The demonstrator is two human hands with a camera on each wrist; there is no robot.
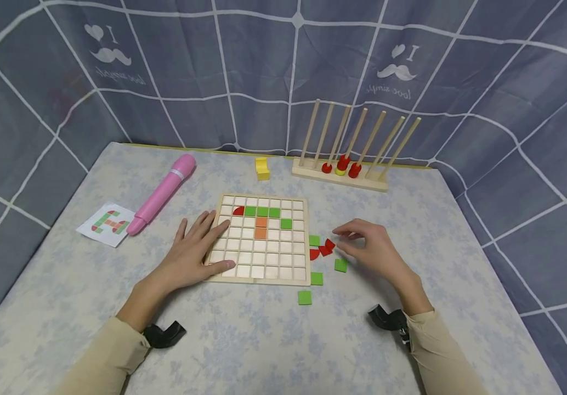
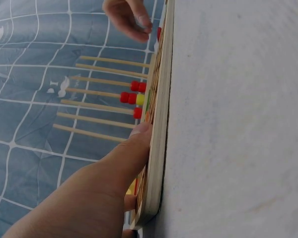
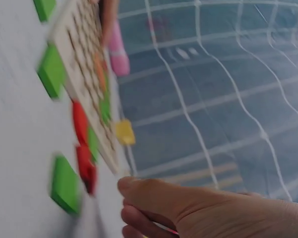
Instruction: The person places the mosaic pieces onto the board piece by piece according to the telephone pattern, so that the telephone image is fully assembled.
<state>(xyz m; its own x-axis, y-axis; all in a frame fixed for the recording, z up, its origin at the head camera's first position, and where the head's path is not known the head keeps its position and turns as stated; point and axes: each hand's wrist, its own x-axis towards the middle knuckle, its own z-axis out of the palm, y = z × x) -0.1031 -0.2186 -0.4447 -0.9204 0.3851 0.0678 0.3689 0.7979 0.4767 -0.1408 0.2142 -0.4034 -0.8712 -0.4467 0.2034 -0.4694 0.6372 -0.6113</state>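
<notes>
Our right hand (image 1: 373, 248), fingers parted, is just right of red tiles (image 1: 325, 250), our left hand (image 1: 190, 257) spread on the gridded board (image 1: 271, 259).

Through the right wrist camera I observe the right hand (image 3: 188, 206) at lower right, fingers bent. Green tiles (image 3: 64, 184) and red pieces (image 3: 80, 124) lie beside a gridded board (image 3: 71, 62). A yellow block (image 3: 124, 132) and a pink object (image 3: 119, 57) are located beyond it.

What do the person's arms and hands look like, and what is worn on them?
The left hand and right hand are bare. The left sleeve and right sleeve are beige and somewhat wrinkled. The left wrist camera and right wrist camera have black, curved bodies.
</notes>
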